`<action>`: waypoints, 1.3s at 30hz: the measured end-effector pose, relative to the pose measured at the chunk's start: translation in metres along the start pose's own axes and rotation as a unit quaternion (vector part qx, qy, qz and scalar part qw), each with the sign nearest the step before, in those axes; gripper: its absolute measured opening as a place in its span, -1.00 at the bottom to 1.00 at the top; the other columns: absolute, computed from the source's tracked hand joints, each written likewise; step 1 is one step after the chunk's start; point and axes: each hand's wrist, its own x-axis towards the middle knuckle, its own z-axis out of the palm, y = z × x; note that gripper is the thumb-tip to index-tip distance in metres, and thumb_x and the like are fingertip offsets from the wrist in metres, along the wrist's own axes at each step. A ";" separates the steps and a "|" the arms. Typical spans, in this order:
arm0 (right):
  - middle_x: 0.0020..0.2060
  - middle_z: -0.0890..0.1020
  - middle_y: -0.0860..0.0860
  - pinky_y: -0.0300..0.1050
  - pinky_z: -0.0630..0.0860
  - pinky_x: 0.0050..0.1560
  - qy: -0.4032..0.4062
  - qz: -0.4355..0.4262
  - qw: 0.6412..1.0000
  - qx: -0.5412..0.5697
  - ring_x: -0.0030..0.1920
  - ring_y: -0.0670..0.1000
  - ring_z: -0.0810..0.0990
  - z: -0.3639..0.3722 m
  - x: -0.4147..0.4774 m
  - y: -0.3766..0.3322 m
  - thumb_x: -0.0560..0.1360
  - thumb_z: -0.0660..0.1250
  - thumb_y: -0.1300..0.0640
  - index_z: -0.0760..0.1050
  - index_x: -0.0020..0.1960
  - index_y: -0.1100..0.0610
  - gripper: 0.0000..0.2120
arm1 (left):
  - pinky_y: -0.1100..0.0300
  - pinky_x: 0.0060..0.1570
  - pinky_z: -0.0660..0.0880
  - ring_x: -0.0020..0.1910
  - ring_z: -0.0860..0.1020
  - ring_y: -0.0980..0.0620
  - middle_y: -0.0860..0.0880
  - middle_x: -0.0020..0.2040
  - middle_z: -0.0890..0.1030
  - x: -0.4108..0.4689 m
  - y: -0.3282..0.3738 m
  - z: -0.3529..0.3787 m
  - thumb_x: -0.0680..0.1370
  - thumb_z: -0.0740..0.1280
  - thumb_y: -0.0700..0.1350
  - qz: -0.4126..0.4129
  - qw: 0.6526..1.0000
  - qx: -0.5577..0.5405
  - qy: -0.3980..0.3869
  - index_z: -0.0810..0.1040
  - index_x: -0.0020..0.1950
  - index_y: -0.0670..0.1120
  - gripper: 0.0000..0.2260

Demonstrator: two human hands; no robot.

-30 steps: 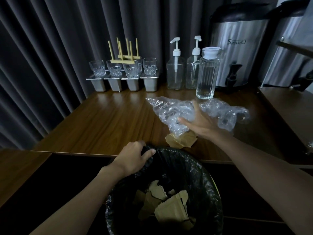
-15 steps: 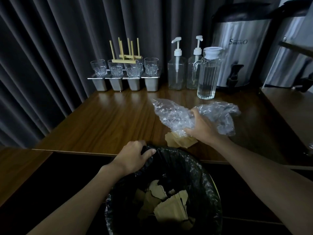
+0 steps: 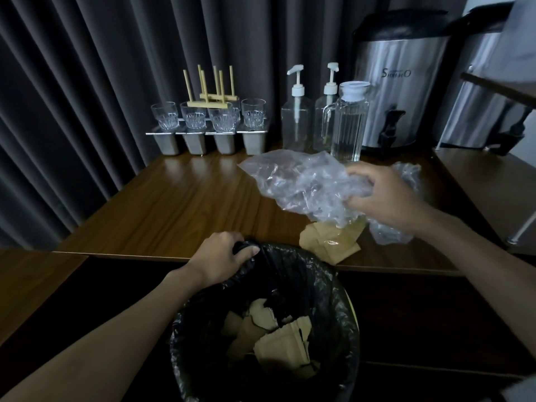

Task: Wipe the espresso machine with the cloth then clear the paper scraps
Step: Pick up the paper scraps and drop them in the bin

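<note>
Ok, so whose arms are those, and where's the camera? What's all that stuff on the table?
There's no robot here. A person wears a camera on their head, so this one picture looks down over their own two arms. The left hand grips the rim of the black plastic bin bag, which lines a bin just in front of the dark wooden table. The right hand holds a crumpled clear plastic bag over the table. Under it lie torn brown paper scraps, near the table's front edge. More brown scraps are already in the bin. At the back stand small clear drinking glasses, two clear pump bottles, a ribbed glass jug and a shiny steel drinks urn.
</note>
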 end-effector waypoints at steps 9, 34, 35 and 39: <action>0.15 0.63 -0.09 -0.10 0.55 0.21 -0.216 -0.050 0.972 0.072 0.16 -0.16 0.60 0.033 -0.056 -0.051 0.43 0.50 0.23 0.56 0.21 0.04 -0.62 | 0.18 -0.10 0.57 0.04 0.66 -0.14 -0.11 0.00 0.68 0.012 -0.031 0.001 0.57 0.42 -0.06 -0.040 0.988 -0.142 -0.056 0.62 0.06 -0.15 -0.83; 0.42 0.25 -0.35 -0.04 0.26 0.45 -0.300 -0.004 0.953 0.035 0.42 -0.32 0.20 0.122 -0.105 -0.101 0.46 0.40 -0.24 0.21 0.48 -0.25 -0.34 | 0.31 -0.49 0.34 -0.49 0.47 0.19 0.04 -0.44 0.52 0.007 -0.027 -0.001 0.59 0.38 0.07 0.015 0.990 -0.137 -0.023 0.49 -0.31 -0.08 -0.66; 0.40 0.28 -0.34 -0.01 0.27 0.45 -0.266 -0.024 0.962 0.053 0.42 -0.31 0.22 0.124 -0.108 -0.109 0.45 0.40 -0.24 0.23 0.47 -0.25 -0.35 | 0.32 -0.50 0.32 -0.52 0.44 0.22 0.04 -0.45 0.50 0.006 -0.027 -0.001 0.59 0.39 0.06 0.017 0.990 -0.136 -0.020 0.48 -0.32 -0.08 -0.65; 0.46 0.28 -0.27 -0.11 0.11 0.48 -0.293 -0.141 0.945 0.019 0.46 -0.31 0.12 0.148 -0.112 -0.134 0.49 0.41 -0.14 0.29 0.48 -0.16 -0.39 | 0.32 -0.49 0.31 -0.46 0.44 0.17 0.03 -0.43 0.49 0.007 -0.026 -0.001 0.58 0.39 0.06 0.014 0.991 -0.130 -0.012 0.48 -0.32 -0.09 -0.65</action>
